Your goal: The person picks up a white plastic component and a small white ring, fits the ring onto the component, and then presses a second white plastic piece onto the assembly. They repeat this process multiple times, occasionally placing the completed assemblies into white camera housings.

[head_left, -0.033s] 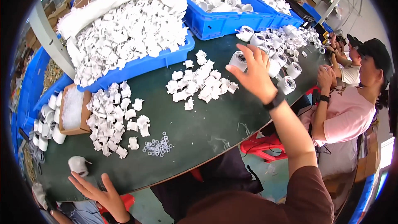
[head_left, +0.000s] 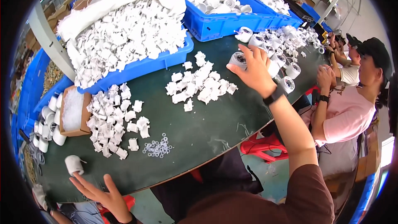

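Observation:
My left hand [head_left: 105, 197] is at the table's near left edge, fingers stretched apart and holding nothing. Just past its fingertips a white cylindrical housing [head_left: 74, 164] with a short wire stands on the table; whether they touch I cannot tell. Farther right, my right hand [head_left: 258, 74] is open with fingers spread above the table. A white round housing [head_left: 238, 60] with a dark inside shows between its thumb and forefinger, and contact is unclear. Several similar white housings [head_left: 292, 70] stand beyond that hand.
Small white plastic parts lie in a middle pile [head_left: 203, 81] and a left pile [head_left: 107, 124]. Small clear rings [head_left: 157, 147] lie near the front. Blue bins [head_left: 145, 64] of white parts line the back. A cardboard box [head_left: 76, 130] stands left. Co-workers [head_left: 348, 108] sit at right.
My right hand has lowered slightly toward the round housing. The cylindrical housing near my left hand has shifted slightly left, away from the fingertips.

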